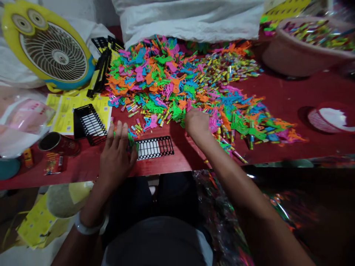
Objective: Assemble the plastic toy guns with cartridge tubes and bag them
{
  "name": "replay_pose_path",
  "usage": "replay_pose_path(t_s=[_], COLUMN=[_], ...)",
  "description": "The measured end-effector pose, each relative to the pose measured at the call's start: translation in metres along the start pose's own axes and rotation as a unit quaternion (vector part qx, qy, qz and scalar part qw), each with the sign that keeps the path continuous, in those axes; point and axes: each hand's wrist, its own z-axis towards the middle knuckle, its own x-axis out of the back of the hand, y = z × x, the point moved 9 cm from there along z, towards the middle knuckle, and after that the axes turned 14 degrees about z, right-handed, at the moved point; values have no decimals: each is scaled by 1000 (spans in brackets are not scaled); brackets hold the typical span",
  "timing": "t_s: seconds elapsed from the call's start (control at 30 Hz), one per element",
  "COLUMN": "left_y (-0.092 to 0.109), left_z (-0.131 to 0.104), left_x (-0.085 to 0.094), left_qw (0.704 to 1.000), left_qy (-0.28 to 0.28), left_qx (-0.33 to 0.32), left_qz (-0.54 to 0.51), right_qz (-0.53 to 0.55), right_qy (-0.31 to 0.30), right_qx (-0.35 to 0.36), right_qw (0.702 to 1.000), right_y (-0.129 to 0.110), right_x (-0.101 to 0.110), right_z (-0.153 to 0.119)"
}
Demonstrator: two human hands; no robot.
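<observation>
My left hand [118, 149] lies palm down with its fingers stretched out, over the left end of a black lattice tray [166, 145]. Green plastic pieces [129, 139] show between its index finger and thumb; whether they are held I cannot tell. My right hand [197, 125] is closed at the front edge of a heap of small toy-gun-shaped plastic pieces [155, 74] in pink, green, orange and blue. Its fingertips are hidden, so what they grip cannot be made out. Small shiny-wrapped tubes [227, 68] lie mixed in beside the heap.
On the left stand a yellow fan [61, 55], another black tray [93, 123], yellow printed sheets [62, 111] and a dark can [59, 144]. A tub of wrapped tubes [299, 55] and a pink basket [323, 120] are right. White sacking [191, 22] borders the back.
</observation>
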Motion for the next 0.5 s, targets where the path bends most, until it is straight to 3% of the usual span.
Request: replay_pose_path(t_s=[0.13, 0.33, 0.4, 0.5], left_y=[-1, 0, -1, -1], left_z=[1, 2, 2, 2], left_x=[0, 0, 0, -1], left_qw=[1000, 1000, 1000, 1000], left_qy=[2, 7, 11, 14], left_qx=[6, 6, 10, 15], left_qz=[0, -16, -21, -18], right_qz=[57, 173, 181, 158], right_qy=[46, 185, 184, 146], right_qx=[16, 12, 19, 21], right_qw=[997, 967, 966, 976], right_y=[11, 72, 81, 75], right_x=[12, 60, 66, 59], right_z=[-16, -32, -34, -33])
